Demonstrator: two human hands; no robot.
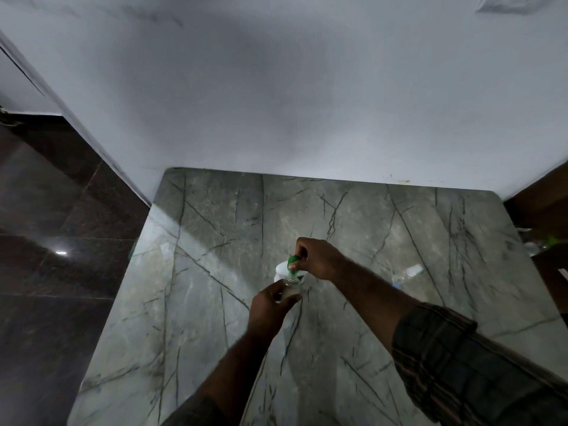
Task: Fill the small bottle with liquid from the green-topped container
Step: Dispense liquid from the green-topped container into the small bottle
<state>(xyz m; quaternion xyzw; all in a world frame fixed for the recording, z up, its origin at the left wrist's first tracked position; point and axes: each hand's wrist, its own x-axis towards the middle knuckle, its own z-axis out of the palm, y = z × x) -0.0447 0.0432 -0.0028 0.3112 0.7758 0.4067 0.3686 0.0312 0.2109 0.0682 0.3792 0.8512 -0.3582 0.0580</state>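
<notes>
I see both of my hands meeting near the middle of the grey veined marble tabletop (215, 302), a little toward five o'clock from the frame's centre. My left hand (269, 305) is wrapped around the small bottle (290, 287), a clear one held roughly upright with its mouth up, tucked just beside the base of the green-topped container (284, 270) at its six o'clock side. My right hand (319, 258) comes in from four o'clock, fingers pinched closed on the green top (293, 261) of that white container, which stands on the table; I cannot tell whether any liquid is running, the spot is too small and dim. Out at three o'clock from the hands, well apart from them, another clear bottle (410, 272) lies on its side on the marble. My right forearm wears a rolled dark checked sleeve (445, 358). A white wall (276, 103) closes off the table's twelve o'clock edge, and dark floor tiles (46, 241) run along nine o'clock.
</notes>
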